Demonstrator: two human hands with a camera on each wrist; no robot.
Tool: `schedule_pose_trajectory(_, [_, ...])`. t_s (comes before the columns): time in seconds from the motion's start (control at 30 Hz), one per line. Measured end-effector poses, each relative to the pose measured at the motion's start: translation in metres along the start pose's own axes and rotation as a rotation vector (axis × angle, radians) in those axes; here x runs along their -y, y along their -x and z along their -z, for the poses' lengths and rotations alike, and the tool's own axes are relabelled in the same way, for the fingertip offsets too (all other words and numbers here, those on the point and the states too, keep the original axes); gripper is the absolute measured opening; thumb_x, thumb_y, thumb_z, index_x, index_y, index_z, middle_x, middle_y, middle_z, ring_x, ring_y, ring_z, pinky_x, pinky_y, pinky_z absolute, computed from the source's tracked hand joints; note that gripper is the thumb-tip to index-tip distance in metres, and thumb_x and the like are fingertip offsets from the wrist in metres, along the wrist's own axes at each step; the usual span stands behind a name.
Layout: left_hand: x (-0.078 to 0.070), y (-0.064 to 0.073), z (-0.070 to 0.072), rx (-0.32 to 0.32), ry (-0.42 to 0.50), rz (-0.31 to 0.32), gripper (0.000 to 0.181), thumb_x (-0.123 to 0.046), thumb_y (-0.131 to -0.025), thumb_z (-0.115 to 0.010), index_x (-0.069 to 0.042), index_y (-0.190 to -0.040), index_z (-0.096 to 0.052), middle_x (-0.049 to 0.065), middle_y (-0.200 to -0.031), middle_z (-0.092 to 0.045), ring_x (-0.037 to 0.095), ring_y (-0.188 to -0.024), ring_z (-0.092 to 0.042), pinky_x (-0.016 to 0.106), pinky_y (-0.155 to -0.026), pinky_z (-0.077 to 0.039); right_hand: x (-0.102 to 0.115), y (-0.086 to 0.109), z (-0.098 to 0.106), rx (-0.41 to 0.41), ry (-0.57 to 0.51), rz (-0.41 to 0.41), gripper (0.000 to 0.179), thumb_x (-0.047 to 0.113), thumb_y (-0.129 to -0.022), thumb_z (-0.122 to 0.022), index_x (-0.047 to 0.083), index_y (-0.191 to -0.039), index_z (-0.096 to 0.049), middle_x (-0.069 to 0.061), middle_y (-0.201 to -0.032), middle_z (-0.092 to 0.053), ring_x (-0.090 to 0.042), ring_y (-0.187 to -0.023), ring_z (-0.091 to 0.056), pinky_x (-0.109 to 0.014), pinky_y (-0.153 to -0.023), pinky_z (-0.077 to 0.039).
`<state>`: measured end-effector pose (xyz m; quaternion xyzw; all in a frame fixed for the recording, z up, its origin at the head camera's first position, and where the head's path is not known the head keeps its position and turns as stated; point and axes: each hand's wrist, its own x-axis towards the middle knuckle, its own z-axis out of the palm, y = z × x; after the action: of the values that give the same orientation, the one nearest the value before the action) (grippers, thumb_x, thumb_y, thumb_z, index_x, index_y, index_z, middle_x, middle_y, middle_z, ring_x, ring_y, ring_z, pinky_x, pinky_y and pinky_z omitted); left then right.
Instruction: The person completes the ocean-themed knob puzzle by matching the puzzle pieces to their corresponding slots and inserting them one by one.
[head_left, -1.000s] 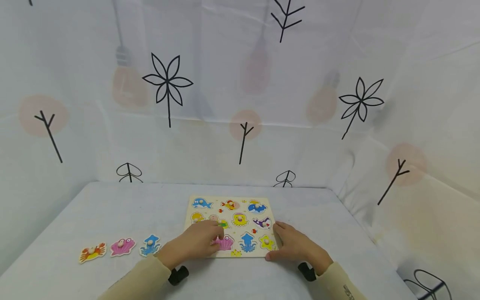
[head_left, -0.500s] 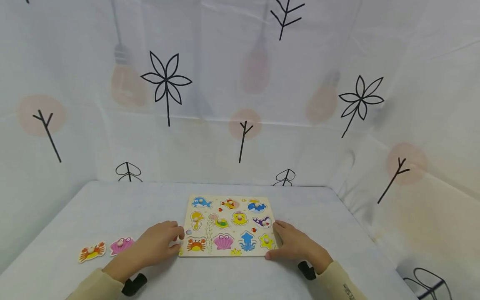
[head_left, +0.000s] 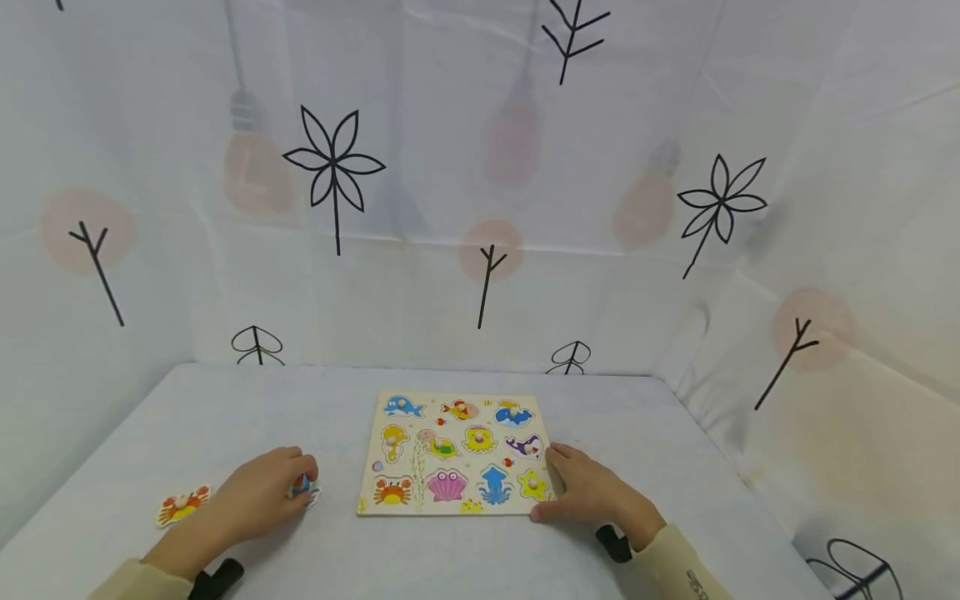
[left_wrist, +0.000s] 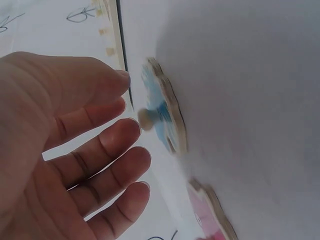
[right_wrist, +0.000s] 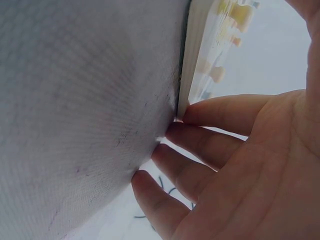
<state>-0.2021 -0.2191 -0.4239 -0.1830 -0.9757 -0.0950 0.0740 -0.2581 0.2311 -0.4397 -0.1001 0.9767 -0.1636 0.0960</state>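
Note:
My left hand point(head_left: 264, 492) reaches over a blue squid puzzle piece point(left_wrist: 159, 102), thumb and fingers apart and loosely bent. In the left wrist view the fingertips are close to the piece's round wooden knob point(left_wrist: 146, 119), with nothing between them. My right hand point(head_left: 588, 490) rests at the right edge of a wooden sea-animal knob puzzle board point(head_left: 420, 511), fingers extended along its side and thumb near its front corner. A pink shell piece point(left_wrist: 207, 215) lies beside the squid, hidden by my left hand in the head view.
A crab piece point(head_left: 183, 505) lies on the white-covered table point(head_left: 465, 567), left of my left hand. Pieces with knobs, such as the yellow star point(head_left: 533, 484), sit in the board; its front row also shows crab, shell and squid pictures. A patterned cloth point(head_left: 420, 292) hangs behind.
My left hand has moved left from over the board to the squid piece, now covering the shell piece in the head view. My right hand has stayed at the board's edge.

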Motion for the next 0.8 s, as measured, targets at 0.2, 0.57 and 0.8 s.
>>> schedule_pose_trajectory(0.2, [0.010, 0.005, 0.002, 0.021, 0.009, 0.035, 0.019, -0.020, -0.075, -0.077, -0.023, -0.084, -0.060, -0.010, -0.076, -0.046, 0.006, -0.069, -0.043, 0.029, -0.060, -0.041, -0.001, 0.000, 0.000, -0.001, 0.011, 0.000, 0.113, 0.066, -0.056, -0.079, 0.007, -0.144, -0.040, -0.011, -0.150, -0.034, -0.034, -0.135, -0.034, -0.056, -0.105, -0.029])
schedule_pose_trajectory(0.57, [0.022, 0.009, -0.002, 0.059, 0.033, 0.066, 0.017, -0.019, -0.078, -0.075, -0.023, -0.086, -0.061, -0.009, -0.076, -0.045, 0.009, -0.068, -0.042, 0.030, -0.060, -0.039, -0.004, -0.002, -0.003, 0.003, 0.008, 0.012, 0.113, 0.068, -0.056, -0.078, 0.008, -0.145, -0.040, -0.011, -0.150, -0.034, -0.034, -0.135, -0.034, -0.056, -0.105, -0.029])
schedule_pose_trajectory(0.8, [0.018, 0.002, -0.005, 0.038, 0.021, 0.014, 0.017, -0.015, -0.077, -0.075, -0.021, -0.085, -0.061, -0.011, -0.075, -0.046, 0.006, -0.068, -0.042, 0.029, -0.060, -0.041, -0.002, -0.001, -0.002, -0.003, 0.007, 0.011, 0.113, 0.067, -0.057, -0.078, 0.008, -0.145, -0.040, -0.011, -0.150, -0.034, -0.034, -0.135, -0.034, -0.056, -0.105, -0.029])
